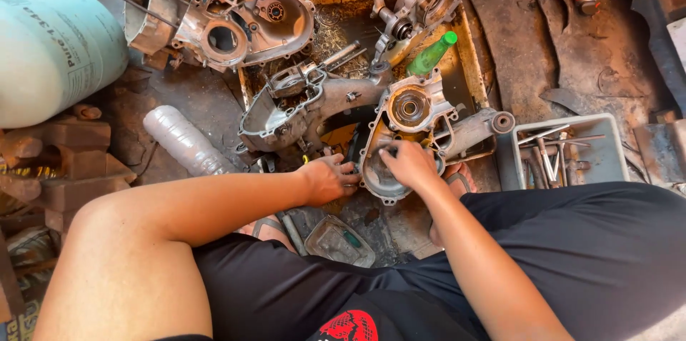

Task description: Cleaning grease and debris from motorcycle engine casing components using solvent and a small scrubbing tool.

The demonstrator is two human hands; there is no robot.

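A grey metal engine crankcase half (407, 116) lies in front of me in a rusty metal tray (468, 48). My right hand (409, 162) rests inside its lower cavity with the fingers curled on the casing. My left hand (330, 178) grips the casing's left edge, fingers closed on the rim. A second crankcase half (293, 109) lies just left of it. I am squatting, my knees either side of the hands.
Another engine casing (243, 23) sits at the back left. A pale gas cylinder (50, 44) lies far left, a clear plastic bottle (182, 141) beside my left arm. A green bottle (431, 54) stands in the tray. A grey tool tray (604, 148) is at right.
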